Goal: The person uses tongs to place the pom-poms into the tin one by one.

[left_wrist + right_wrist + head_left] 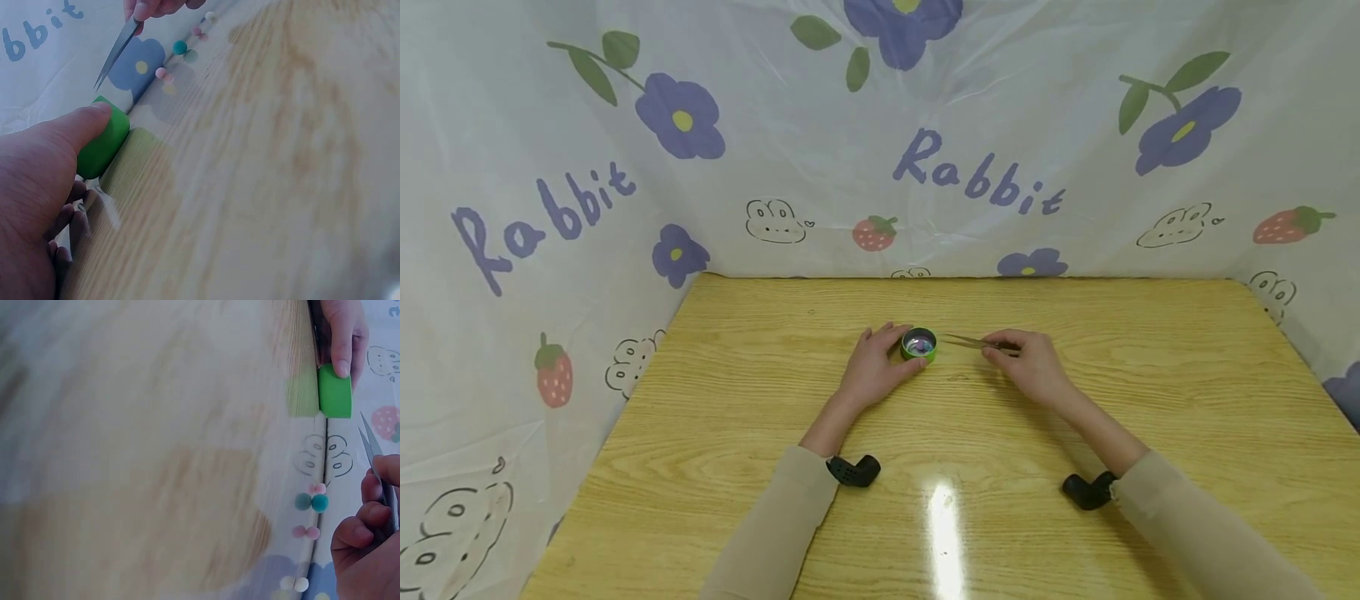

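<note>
My left hand (878, 364) holds a small round green cup (907, 357) on the table, thumb on its near side and fingers on the far side. The inside of the cup is shiny and multicoloured. In the left wrist view the thumb lies along the green wall (107, 145). My right hand (1028, 363) pinches a pair of metal tweezers (967, 340), pointing left at the cup. Their slim tips are slightly apart, just right of the rim, with nothing between them. In the right wrist view the tweezers (373, 447) slant up beside the cup (335, 399).
Both wrist views show several small balls in a row on the glossy table (737, 400): a teal ball (319, 503), pink balls (312, 533) and a white ball (301, 584). A patterned curtain (820, 150) hangs behind and left. Black wrist cameras (855, 472) sit at the cuffs.
</note>
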`<move>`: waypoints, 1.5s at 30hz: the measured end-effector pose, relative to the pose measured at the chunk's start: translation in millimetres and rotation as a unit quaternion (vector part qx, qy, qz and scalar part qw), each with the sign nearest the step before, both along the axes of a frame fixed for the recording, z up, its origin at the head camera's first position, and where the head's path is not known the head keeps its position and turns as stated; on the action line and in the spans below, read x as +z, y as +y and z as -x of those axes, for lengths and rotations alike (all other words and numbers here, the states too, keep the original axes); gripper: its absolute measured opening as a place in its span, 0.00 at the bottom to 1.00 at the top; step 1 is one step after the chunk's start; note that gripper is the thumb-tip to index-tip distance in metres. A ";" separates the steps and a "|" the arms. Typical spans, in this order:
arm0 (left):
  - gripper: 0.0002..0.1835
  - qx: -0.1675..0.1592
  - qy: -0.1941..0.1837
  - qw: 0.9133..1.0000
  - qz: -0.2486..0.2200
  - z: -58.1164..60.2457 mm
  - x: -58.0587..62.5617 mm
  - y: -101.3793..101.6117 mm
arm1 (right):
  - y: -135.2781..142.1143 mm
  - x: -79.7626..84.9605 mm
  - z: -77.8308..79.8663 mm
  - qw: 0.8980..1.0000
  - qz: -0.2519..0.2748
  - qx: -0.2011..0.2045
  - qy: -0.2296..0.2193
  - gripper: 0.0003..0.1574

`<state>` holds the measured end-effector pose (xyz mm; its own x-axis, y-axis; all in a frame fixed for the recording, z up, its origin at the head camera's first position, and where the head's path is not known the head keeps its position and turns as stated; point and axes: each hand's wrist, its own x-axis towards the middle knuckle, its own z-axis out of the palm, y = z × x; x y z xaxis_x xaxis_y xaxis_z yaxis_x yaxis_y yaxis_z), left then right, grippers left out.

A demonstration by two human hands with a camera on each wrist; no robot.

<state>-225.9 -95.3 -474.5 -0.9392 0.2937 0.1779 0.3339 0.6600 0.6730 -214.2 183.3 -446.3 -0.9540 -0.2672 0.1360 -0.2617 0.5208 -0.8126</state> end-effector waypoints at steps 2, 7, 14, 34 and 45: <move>0.34 0.002 -0.001 1.000 0.001 0.1 0.1 0.1 | 3.5 -0.4 0.5 1.000 0.000 0.000 0.001 0.15; 0.35 0.002 -0.001 1.000 0.002 0.5 -0.4 0.2 | 14.2 -0.5 1.6 1.000 -0.008 -0.004 0.008 0.15; 0.35 0.003 -0.002 1.000 0.005 0.3 -1.1 0.5 | 28.3 -2.5 -0.1 1.000 -0.024 -0.010 0.013 0.16; 0.35 -0.002 -0.008 1.000 0.010 2.6 -3.1 0.1 | 61.2 -4.8 -9.9 0.996 -0.073 -0.031 0.034 0.15; 0.35 0.000 -0.009 1.000 0.003 1.9 -0.7 0.3 | 67.9 -2.7 -12.6 0.996 -0.082 -0.034 0.031 0.14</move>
<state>-227.8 -95.0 -475.3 -0.9419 0.2957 0.1593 0.3226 0.6641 0.6745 -201.6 251.2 -449.0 -0.9616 -0.2263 0.1550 -0.2687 0.6634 -0.6984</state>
